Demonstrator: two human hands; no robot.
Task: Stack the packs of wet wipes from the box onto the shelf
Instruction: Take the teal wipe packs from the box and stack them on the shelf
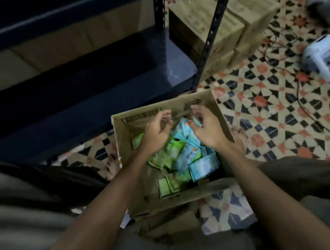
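Note:
An open cardboard box (157, 113) stands on the tiled floor in front of me. Inside lie several green packs of wet wipes (166, 153) and several blue packs of wet wipes (202, 166) in a loose heap. Both my hands hover over the far half of the box. My left hand (157, 131) has loosely curled fingers and holds nothing. My right hand (204, 127) curls its fingers over a tilted blue pack (183, 126); blur hides whether it grips the pack. The dark metal shelf (105, 79) stands just beyond the box, its lowest board bare.
A black perforated shelf post (208, 43) rises right behind the box. Stacked cardboard cartons (229, 21) sit beyond it. A white device (324, 51) and cables (299, 101) lie on the patterned floor at the right. My bare feet (239, 137) flank the box.

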